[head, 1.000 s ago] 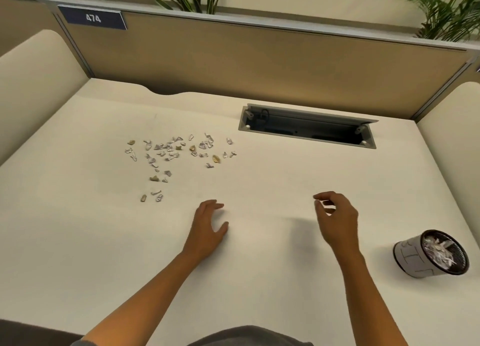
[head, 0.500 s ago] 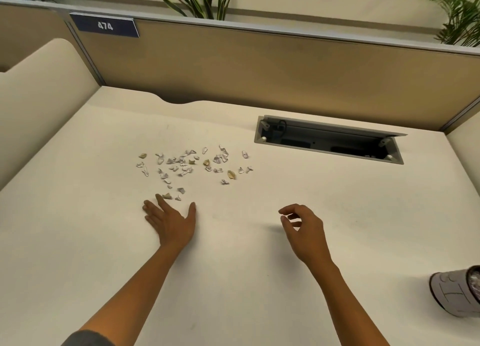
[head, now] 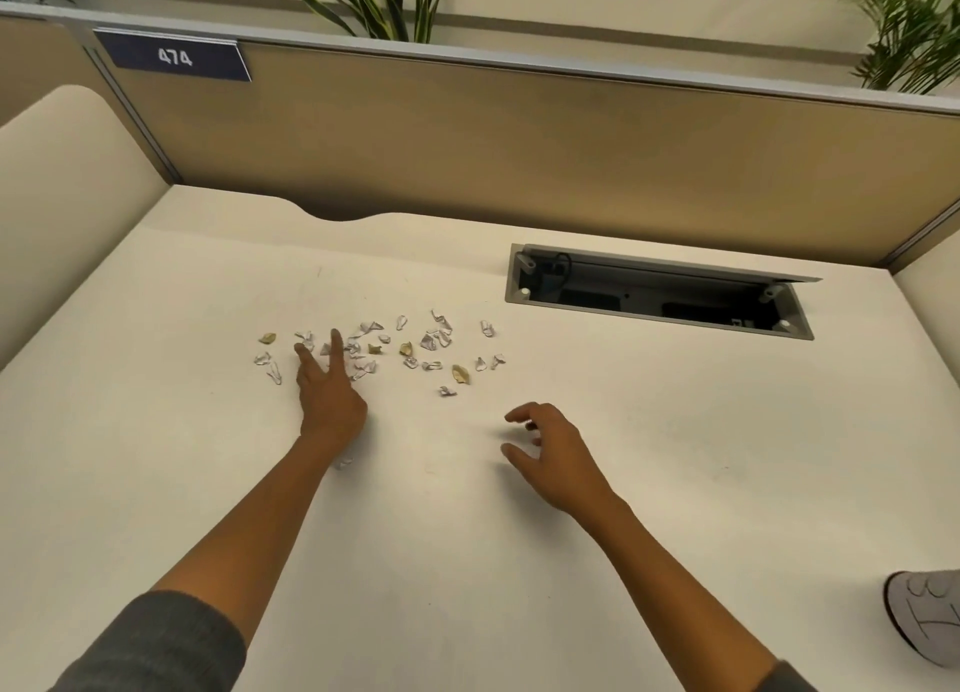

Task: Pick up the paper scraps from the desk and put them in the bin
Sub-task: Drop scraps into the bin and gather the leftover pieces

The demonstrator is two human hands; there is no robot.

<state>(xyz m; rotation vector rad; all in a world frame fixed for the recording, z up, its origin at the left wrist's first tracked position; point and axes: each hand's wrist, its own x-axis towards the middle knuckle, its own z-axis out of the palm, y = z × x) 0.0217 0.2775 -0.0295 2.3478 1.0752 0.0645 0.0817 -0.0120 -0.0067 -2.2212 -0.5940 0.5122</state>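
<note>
We see the paper scraps [head: 395, 351] strewn left to right across the desk [head: 571, 561], and our left hand [head: 327, 395] lies among their left end, fingers straight, gripping nothing; our right hand [head: 556, 457] hovers nearer us, loosely curled, empty; the bin [head: 930, 618] sits far right

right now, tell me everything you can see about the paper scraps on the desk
The paper scraps are many small crumpled bits, mostly white with grey print, a few tan. They lie scattered loosely on the cream desk, left of the open cable tray. The left hand reaches in among the leftmost pieces with fingers spread, hiding some. One stray scrap lies apart beside the left wrist.
</note>
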